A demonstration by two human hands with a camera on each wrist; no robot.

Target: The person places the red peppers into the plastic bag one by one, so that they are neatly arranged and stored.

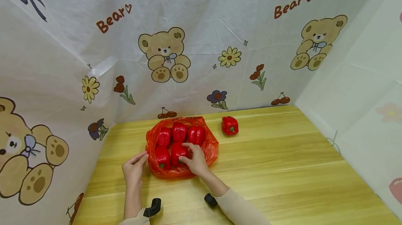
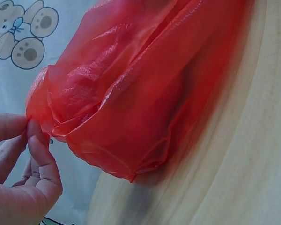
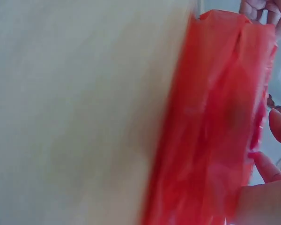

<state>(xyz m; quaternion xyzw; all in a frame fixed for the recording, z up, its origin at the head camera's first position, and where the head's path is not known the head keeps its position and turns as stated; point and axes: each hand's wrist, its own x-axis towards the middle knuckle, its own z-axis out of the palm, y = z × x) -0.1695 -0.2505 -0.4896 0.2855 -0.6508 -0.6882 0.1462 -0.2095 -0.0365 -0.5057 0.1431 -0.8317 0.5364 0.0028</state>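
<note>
A red plastic bag [image 1: 214, 148] stands wide open on the table, holding several red bell peppers [image 1: 179, 132]. My left hand [image 1: 134, 169] pinches the bag's left rim between thumb and fingers, as the left wrist view shows up close. Reaching over the bag's front right side, my right hand [image 1: 197, 160] grips a bell pepper [image 1: 178, 153] at the front middle of the group, fingers behind it and thumb in front. In the right wrist view the bag's wall hides that pepper. Another bell pepper [image 1: 230, 126] lies outside, to the right of the bag.
The wooden table [image 1: 282, 165] extends to the right of the bag. Behind it rises a white sheet [image 1: 201, 19] printed with bears and flowers. A black strap-like piece [image 1: 152, 208] is on the left wrist, and a black object [image 1: 210, 200] is by the right.
</note>
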